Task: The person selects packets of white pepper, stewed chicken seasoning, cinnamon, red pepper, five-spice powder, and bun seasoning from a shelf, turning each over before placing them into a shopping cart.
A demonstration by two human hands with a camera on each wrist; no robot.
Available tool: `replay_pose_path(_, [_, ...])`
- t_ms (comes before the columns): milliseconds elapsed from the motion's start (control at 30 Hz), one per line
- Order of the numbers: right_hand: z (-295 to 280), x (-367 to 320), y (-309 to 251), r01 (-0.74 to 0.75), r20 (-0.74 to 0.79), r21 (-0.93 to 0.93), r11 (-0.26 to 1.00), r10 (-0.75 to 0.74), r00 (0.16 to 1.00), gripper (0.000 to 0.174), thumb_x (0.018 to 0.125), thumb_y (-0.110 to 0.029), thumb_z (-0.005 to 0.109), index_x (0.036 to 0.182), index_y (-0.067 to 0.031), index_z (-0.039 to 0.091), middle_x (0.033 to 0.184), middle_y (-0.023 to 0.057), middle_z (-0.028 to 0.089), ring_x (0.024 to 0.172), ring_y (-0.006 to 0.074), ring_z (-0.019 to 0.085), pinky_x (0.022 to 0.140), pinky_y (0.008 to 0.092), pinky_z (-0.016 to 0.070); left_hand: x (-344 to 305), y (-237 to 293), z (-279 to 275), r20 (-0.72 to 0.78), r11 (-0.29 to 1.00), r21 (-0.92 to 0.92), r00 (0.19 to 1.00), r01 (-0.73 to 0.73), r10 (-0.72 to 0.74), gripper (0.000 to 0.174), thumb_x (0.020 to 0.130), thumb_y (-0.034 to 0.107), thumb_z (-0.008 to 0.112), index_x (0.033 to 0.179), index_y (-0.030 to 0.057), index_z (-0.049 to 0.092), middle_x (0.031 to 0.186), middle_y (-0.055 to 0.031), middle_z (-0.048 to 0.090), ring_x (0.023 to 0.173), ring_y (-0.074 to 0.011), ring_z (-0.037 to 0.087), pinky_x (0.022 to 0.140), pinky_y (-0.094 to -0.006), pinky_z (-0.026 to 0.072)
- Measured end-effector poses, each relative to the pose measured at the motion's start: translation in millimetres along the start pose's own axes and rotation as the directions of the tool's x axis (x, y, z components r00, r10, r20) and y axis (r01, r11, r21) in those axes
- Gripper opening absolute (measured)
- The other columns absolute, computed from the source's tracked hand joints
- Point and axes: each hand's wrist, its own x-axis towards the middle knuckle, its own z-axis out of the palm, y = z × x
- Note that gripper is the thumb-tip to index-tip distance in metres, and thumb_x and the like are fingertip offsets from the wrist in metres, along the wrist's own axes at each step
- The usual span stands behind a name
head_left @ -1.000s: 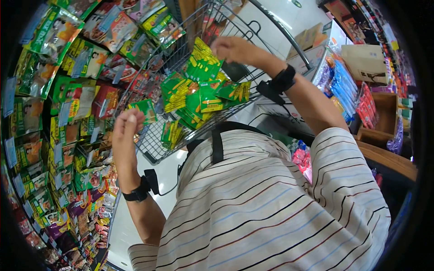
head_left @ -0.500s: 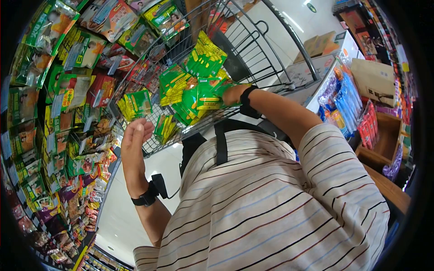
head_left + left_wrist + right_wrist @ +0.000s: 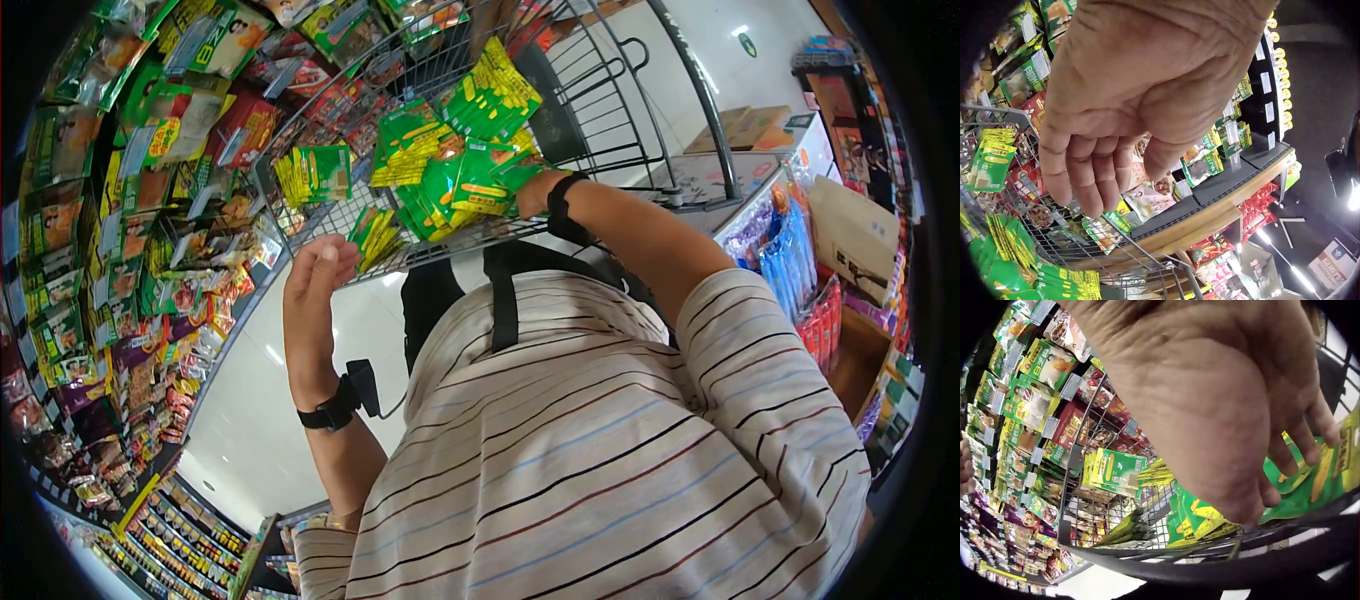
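Green-and-yellow packets (image 3: 435, 195) lie heaped in a wire shopping cart (image 3: 640, 120). The left hand (image 3: 318, 290), empty with loosely bent fingers, is just outside the cart's near left corner, beside a small stack of packets (image 3: 374, 238). Another bundle (image 3: 315, 174) lies apart at the cart's left end. In the left wrist view the left hand (image 3: 1135, 87) shows its bare palm. The right hand (image 3: 538, 194) is over the heap's right side. In the right wrist view, the right hand's (image 3: 1222, 400) spread fingers reach down to a green packet (image 3: 1329, 481); the thumb is hard to make out.
Shelves of bagged goods (image 3: 150, 230) run along the left. Cardboard boxes (image 3: 745, 130), blue packs (image 3: 785, 255) and a wooden bin (image 3: 860, 360) stand on the right. Pale floor (image 3: 245, 375) shows below the cart.
The right hand has come down from above the heap to its right side. A packet near the left hand a second ago now lies in the cart's left end, and that hand is empty.
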Motion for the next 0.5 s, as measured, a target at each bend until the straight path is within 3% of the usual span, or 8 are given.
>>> replay_pose_path(133, [-11, 18, -5, 0.063, -0.017, -0.009, 0.998, -0.063, 0.998, 0.038, 0.086, -0.036, 0.056, 0.106, -0.0089, 0.073, 0.110, 0.0153, 0.069, 0.097, 0.0323, 0.065, 0.081, 0.0514, 0.0492, 13, -14, -5, 0.054, 0.998, 0.003, 0.997, 0.057, -0.057, 0.042, 0.101, 0.034, 0.053, 0.121, -0.0024, 0.060, 0.111, -0.0127, 0.067, 0.104, -0.0199, 0.064, 0.091, -0.0321, 0.0497])
replay_pose_path(300, [-19, 31, -16, 0.084, -0.089, 0.073, 0.994, -0.078, 0.993, 0.037, 0.087, -0.036, 0.054, 0.104, -0.0075, 0.071, 0.106, 0.0151, 0.069, 0.092, 0.0323, 0.064, 0.076, 0.0531, 0.0473, 71, -31, 5, 0.215, 0.974, 0.181, 0.961, 0.138, -0.176, 0.045, 0.097, 0.041, 0.057, 0.125, 0.0060, 0.060, 0.110, -0.0065, 0.066, 0.102, -0.0165, 0.063, 0.089, -0.0318, 0.0484])
replay_pose_path(400, [-28, 14, -29, 0.085, -0.089, 0.149, 0.985, -0.072, 0.993, 0.040, 0.087, -0.037, 0.054, 0.106, -0.0066, 0.070, 0.105, 0.0169, 0.068, 0.092, 0.0325, 0.063, 0.076, 0.0516, 0.0468, 132, -56, 16, 0.423, 0.924, 0.353, 0.856, 0.146, -0.297, 0.045, 0.096, 0.040, 0.056, 0.126, 0.0069, 0.058, 0.109, -0.0037, 0.064, 0.099, -0.0167, 0.062, 0.087, -0.0343, 0.0496])
replay_pose_path(500, [-22, 5, -26, 0.261, -0.213, 0.278, 0.924, -0.206, 0.955, 0.041, 0.088, -0.040, 0.054, 0.105, -0.0058, 0.069, 0.106, 0.0169, 0.068, 0.094, 0.0334, 0.063, 0.079, 0.0491, 0.0470, 185, -86, 34, 0.494, 0.834, 0.517, 0.728, 0.193, -0.475, 0.049, 0.094, 0.044, 0.058, 0.128, 0.0086, 0.056, 0.109, -0.0012, 0.061, 0.096, -0.0158, 0.060, 0.083, -0.0362, 0.0506])
